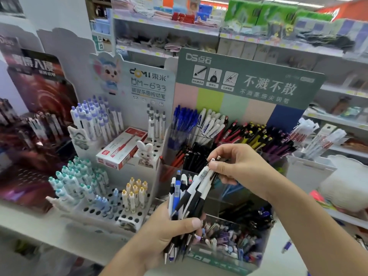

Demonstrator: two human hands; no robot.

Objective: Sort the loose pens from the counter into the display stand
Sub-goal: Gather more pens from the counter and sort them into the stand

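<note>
Pens (183, 204) stood bunched in the left hand (165, 230), fingers curled round them, before the stand (245, 80). The right hand (237, 166) pinched one pen's top. A white counter (29, 222) carried the displays; stocked shop shelves (167, 24) ran behind.

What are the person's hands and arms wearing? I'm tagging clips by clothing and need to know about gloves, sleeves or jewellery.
Nothing is worn that shows. The left hand and right hand are bare, without gloves, and no rings show on the fingers. Both forearms are uncovered to the frame edge: no sleeves, watch or bracelet in view. The fingernails look short and unpainted.
</note>
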